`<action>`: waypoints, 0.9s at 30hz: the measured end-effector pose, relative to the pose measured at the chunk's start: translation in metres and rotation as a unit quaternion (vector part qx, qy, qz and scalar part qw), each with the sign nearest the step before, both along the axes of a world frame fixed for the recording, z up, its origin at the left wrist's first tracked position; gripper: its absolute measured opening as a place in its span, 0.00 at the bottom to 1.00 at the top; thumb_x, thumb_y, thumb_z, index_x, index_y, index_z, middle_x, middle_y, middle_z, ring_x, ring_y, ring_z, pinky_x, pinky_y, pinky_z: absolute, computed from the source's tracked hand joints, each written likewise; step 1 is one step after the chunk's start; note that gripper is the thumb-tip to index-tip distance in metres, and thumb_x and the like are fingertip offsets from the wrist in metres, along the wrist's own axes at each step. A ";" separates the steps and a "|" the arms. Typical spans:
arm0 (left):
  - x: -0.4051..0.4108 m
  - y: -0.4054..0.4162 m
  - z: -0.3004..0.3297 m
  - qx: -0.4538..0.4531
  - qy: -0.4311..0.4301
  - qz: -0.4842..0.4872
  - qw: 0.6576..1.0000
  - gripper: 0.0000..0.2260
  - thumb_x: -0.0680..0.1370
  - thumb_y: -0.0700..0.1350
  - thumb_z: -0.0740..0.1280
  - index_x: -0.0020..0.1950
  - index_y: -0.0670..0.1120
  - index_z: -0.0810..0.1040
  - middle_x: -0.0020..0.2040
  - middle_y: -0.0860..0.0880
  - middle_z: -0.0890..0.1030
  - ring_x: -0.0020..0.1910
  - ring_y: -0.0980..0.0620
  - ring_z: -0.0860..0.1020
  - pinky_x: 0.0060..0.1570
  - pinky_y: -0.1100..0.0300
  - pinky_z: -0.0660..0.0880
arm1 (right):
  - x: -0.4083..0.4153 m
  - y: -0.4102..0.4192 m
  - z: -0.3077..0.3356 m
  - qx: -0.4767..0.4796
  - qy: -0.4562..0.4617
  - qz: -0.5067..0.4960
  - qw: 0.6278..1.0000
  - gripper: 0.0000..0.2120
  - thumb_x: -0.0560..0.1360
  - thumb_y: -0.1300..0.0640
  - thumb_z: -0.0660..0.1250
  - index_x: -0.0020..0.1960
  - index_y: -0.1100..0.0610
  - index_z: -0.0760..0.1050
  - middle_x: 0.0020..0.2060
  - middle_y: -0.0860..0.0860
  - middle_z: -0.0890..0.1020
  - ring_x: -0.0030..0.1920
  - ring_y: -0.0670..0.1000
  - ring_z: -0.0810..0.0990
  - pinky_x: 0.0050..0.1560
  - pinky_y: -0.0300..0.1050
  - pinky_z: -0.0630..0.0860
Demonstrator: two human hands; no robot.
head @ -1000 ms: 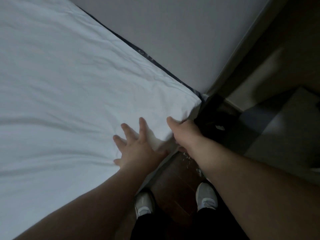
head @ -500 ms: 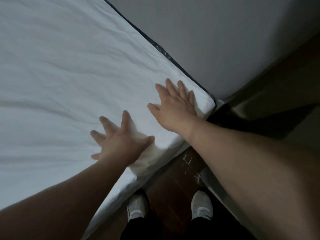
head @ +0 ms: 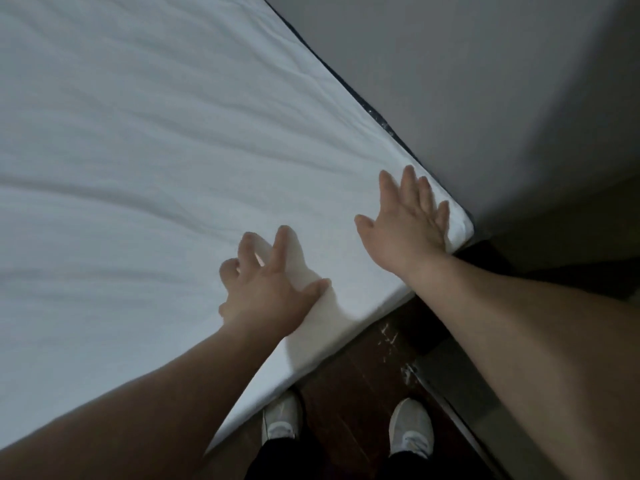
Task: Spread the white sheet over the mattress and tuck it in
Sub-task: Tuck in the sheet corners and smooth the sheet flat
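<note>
Covering the mattress top from the far left out to its near corner, the white sheet [head: 145,140] lies mostly flat with long shallow creases running across it; along the far edge a thin dark strip of mattress [head: 381,114] shows between the sheet and the grey wall [head: 485,81]. Near the front edge the left hand [head: 268,289] presses on the sheet, fingers spread and slightly bent at the tips, thumb out to the side, grasping nothing; the right hand [head: 407,221] rests flat on the sheet at the corner beside the wall, fingers straight and close together, released. Below the bed edge a dark wooden floor [head: 353,382] shows; two pale shoes [head: 410,433] stand on it, just beside the mattress side.
</note>
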State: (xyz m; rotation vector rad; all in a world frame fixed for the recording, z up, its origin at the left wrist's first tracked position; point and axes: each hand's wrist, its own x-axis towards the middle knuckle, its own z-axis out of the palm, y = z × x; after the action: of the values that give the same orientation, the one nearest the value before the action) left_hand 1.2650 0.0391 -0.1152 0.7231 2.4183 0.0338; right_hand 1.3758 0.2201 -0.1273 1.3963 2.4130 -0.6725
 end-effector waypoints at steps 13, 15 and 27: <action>-0.064 -0.106 0.089 0.022 -0.156 0.114 0.981 0.36 0.78 0.62 0.68 0.83 0.55 0.60 0.77 0.47 0.70 0.70 0.45 0.73 0.60 0.58 0.72 | -0.063 -0.115 0.109 -0.021 -0.026 0.086 0.996 0.32 0.83 0.40 0.56 0.83 0.44 0.49 0.83 0.46 0.39 0.83 0.55 0.37 0.76 0.76 0.42; -0.078 -0.128 0.127 0.024 -0.129 0.081 0.988 0.36 0.78 0.63 0.67 0.83 0.54 0.60 0.78 0.47 0.69 0.72 0.47 0.73 0.63 0.58 0.72 | -0.082 -0.148 0.147 -0.038 -0.012 0.091 0.995 0.31 0.83 0.41 0.57 0.82 0.44 0.51 0.83 0.45 0.39 0.83 0.54 0.37 0.77 0.74 0.44; -0.188 -0.280 0.406 0.101 0.011 0.062 0.993 0.32 0.80 0.61 0.65 0.81 0.53 0.63 0.81 0.48 0.62 0.76 0.49 0.68 0.71 0.54 0.68 | -0.165 -0.232 0.448 0.078 0.068 0.155 0.982 0.27 0.84 0.43 0.58 0.80 0.48 0.61 0.84 0.47 0.51 0.83 0.54 0.47 0.78 0.67 0.54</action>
State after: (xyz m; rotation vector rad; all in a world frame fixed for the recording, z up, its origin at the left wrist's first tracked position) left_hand 1.0774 -0.2407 0.2906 0.6639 2.5009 0.3255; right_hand 1.2110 -0.0122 0.3208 1.0180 2.7624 -0.5257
